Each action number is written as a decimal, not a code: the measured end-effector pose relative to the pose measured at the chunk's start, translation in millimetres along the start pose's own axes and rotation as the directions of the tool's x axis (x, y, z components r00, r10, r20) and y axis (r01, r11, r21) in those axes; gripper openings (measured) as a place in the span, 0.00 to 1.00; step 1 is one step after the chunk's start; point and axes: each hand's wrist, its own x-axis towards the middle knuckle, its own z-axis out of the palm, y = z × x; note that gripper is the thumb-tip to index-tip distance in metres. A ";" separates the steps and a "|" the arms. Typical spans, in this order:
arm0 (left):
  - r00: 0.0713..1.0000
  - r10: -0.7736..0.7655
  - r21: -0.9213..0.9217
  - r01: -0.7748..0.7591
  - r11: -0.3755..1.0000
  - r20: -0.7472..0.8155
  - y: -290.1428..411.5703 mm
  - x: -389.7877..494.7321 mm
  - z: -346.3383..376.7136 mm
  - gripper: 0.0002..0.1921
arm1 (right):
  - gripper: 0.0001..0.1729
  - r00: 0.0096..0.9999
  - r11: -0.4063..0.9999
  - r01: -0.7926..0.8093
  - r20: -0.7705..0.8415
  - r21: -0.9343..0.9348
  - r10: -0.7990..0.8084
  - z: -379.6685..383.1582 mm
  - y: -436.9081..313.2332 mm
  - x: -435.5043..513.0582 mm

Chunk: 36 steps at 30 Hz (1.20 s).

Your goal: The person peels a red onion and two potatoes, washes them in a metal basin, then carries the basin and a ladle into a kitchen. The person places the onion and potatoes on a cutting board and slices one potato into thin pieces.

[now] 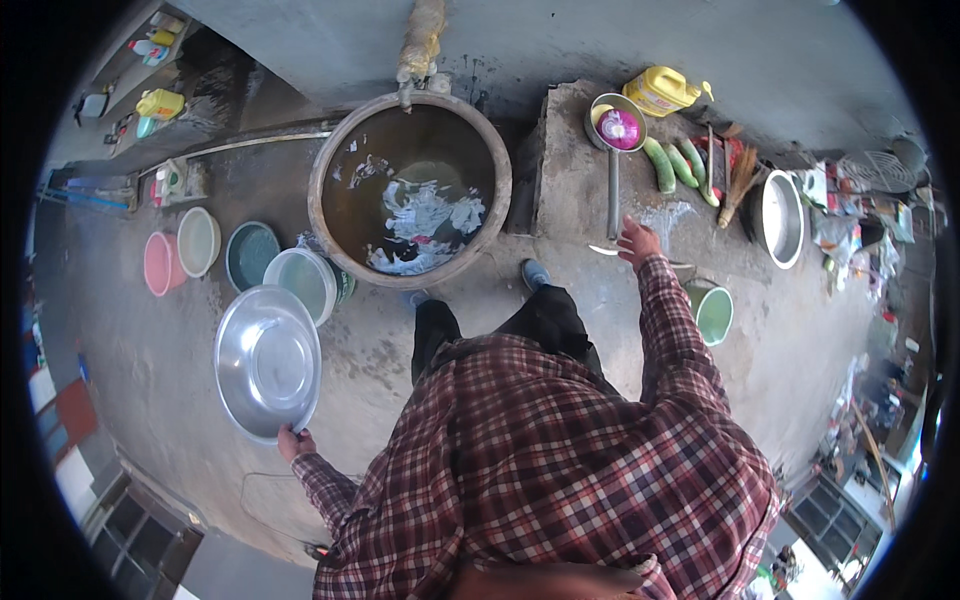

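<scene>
My left hand grips the rim of a wide, shiny metal basin, which is tilted so that its bare inside shows. My right hand reaches out beside the end of the long handle of a metal dipper, fingers apart, with no clear grip on it. Inside the dipper's bowl lie a magenta round thing and something yellow. A pale curved strip shows by my fingers at the ledge's front edge. Before my feet stands a large round vat of dark water with bright reflections.
A wrapped pipe ends over the vat. Pink, cream and darker buckets stand left. On the concrete ledge are green gourds, a yellow jug and a whisk broom. A green bucket stands right.
</scene>
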 end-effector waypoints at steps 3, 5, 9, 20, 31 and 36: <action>0.997 0.061 -0.066 -0.057 0.996 0.048 -29.4 -64.3 2.9 0.01 | 0.31 0.985 0.997 -0.001 0.170 0.083 -0.013 21.9 -25.8 34.8; 0.991 0.129 -0.094 -0.126 0.987 0.022 -47.1 -102.5 9.1 0.02 | 0.23 0.963 0.971 -0.090 0.268 0.220 0.028 38.9 -33.8 55.4; 0.978 0.073 -0.049 -0.064 0.997 0.195 -74.5 -162.2 33.3 0.03 | 0.15 0.865 0.876 -0.296 0.495 0.381 0.077 54.0 -39.4 82.9; 0.917 0.148 0.114 -0.203 0.972 0.369 -127.4 -257.3 98.4 0.12 | 0.17 0.929 0.993 0.109 0.351 0.039 -0.116 23.1 -33.6 97.2; 0.935 0.213 -0.006 -0.221 0.975 0.284 -143.1 -259.2 84.6 0.11 | 0.10 0.889 0.977 0.209 0.423 -0.031 -0.176 -42.9 -56.1 15.0; 0.968 0.149 -0.123 -0.127 0.984 0.200 -157.8 -239.4 43.2 0.11 | 0.12 0.893 0.870 0.355 0.400 -0.342 -0.207 -64.8 -44.0 -27.4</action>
